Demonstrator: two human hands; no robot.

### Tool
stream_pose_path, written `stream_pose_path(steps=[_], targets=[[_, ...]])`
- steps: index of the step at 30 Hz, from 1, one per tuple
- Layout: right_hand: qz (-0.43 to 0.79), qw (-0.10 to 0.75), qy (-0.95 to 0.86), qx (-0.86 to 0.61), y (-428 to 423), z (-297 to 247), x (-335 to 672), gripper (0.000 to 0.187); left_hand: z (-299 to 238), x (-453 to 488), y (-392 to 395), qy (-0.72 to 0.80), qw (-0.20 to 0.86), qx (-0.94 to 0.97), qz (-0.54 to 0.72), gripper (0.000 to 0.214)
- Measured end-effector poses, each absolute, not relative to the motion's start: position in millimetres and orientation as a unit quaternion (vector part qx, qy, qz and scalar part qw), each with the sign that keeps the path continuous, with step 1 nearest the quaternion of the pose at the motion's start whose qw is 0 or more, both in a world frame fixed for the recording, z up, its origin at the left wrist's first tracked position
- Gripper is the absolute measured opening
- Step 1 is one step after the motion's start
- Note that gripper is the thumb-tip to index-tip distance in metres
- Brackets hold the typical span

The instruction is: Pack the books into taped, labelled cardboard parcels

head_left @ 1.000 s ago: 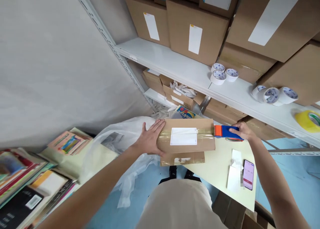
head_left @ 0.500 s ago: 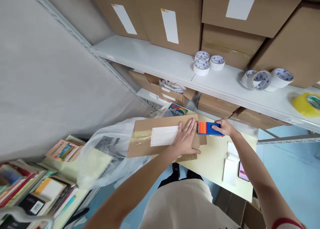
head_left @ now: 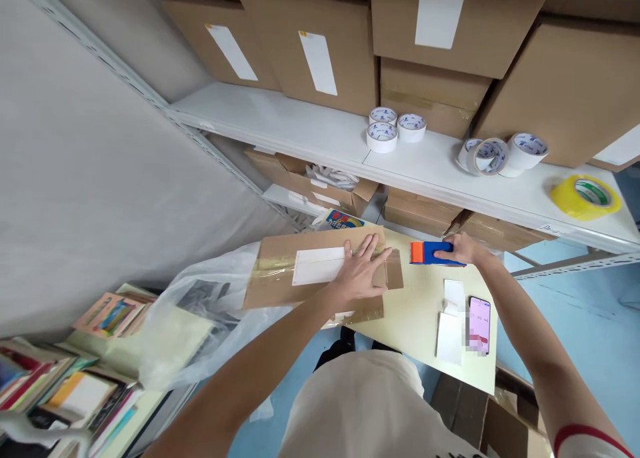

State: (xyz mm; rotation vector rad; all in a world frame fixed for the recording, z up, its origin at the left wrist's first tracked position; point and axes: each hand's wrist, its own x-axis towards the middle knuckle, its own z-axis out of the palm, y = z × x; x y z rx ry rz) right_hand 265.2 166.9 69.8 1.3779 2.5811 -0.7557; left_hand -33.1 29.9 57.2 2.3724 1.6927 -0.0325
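Observation:
Under my left hand (head_left: 361, 270) lies a cardboard box (head_left: 277, 261) with a white label (head_left: 316, 266) and clear tape over its left part. That hand rests flat near the box's right end, fingers spread. A brown cardboard flap (head_left: 395, 270) sticks out at that end. My right hand (head_left: 461, 248) grips a blue and orange tape dispenser (head_left: 434, 253), held apart from the box, to its right. Its orange end points toward the box.
White paper pieces (head_left: 450, 338) and a phone (head_left: 480, 325) lie on the pale table (head_left: 400, 328). A white shelf (head_left: 320, 128) with tape rolls (head_left: 383, 138) and large boxes runs behind. Plastic sheeting (head_left: 200, 311) and books (head_left: 107, 315) are at left.
My right hand has drawn the tape dispenser away from the box, to the right. The fingers of my left hand have spread wider on the box. The view has shifted slightly.

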Motion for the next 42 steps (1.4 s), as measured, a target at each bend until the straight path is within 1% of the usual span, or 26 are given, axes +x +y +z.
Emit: stream_pose_path(steps=[3,5,7,10,11,13,15,17,18,20,22,25,30,33,37,39,40,42], targets=[[-0.172,0.140,0.844,0.488,160.5,89.2,239.4,0.056,63.7,-27.0,31.8,0.582,0.105,0.806,-0.016,0.089],[-0.128,0.175,0.832,0.511,149.4,99.0,206.3,0.056,68.5,-20.2,36.6,0.583,0.096,0.807,-0.018,0.088],[-0.105,0.176,0.829,0.521,136.3,101.7,168.2,0.054,72.2,-12.6,43.9,0.575,0.090,0.813,-0.027,0.090],[-0.103,0.162,0.835,0.515,120.9,92.4,126.1,0.034,73.1,-5.0,54.7,0.544,0.086,0.834,-0.032,0.087],[-0.106,0.161,0.834,0.518,117.4,87.2,120.9,0.030,72.1,-4.5,57.2,0.533,0.088,0.841,-0.032,0.085],[-0.111,0.160,0.827,0.527,111.4,76.3,126.4,0.028,68.7,-6.6,59.9,0.522,0.098,0.847,-0.031,0.079],[-0.112,0.144,0.805,0.565,104.0,65.7,149.0,0.037,63.9,-12.0,60.2,0.521,0.112,0.845,-0.032,0.076],[-0.124,0.095,0.763,0.628,92.5,54.6,179.5,0.049,58.5,-18.8,59.3,0.517,0.120,0.848,-0.014,0.080],[-0.141,0.064,0.738,0.657,85.0,48.1,194.5,0.050,55.7,-22.2,58.7,0.511,0.123,0.851,0.001,0.084],[-0.199,0.010,0.701,0.685,67.0,32.0,218.9,0.041,50.5,-28.0,57.4,0.503,0.130,0.854,0.038,0.091],[-0.258,-0.014,0.677,0.689,46.8,11.5,232.9,0.031,47.0,-31.9,56.2,0.500,0.135,0.852,0.075,0.087],[-0.285,-0.024,0.649,0.705,18.1,-24.2,234.8,0.039,46.1,-34.0,54.2,0.507,0.126,0.845,0.115,0.076],[-0.248,-0.027,0.644,0.723,-12.5,-72.3,216.6,0.042,53.3,-35.5,46.4,0.517,0.101,0.842,0.117,0.075],[-0.279,-0.009,0.628,0.726,-23.0,-85.4,207.7,0.044,56.3,-45.0,31.1,0.555,0.092,0.817,0.130,0.067],[-0.290,0.003,0.633,0.718,-31.5,-87.3,201.9,0.050,53.9,-78.1,-13.4,0.655,0.077,0.725,0.198,0.056],[-0.278,-0.005,0.637,0.719,-29.2,-82.5,198.3,0.058,49.3,-104.0,-43.8,0.714,0.048,0.653,0.247,0.059],[-0.276,-0.019,0.642,0.715,-25.3,-78.6,195.4,0.066,45.6,-119.0,-59.2,0.745,0.032,0.607,0.274,0.066],[-0.296,-0.071,0.664,0.683,-12.1,-68.8,186.4,0.087,35.0,-150.7,-87.3,0.794,0.007,0.509,0.332,0.091]])
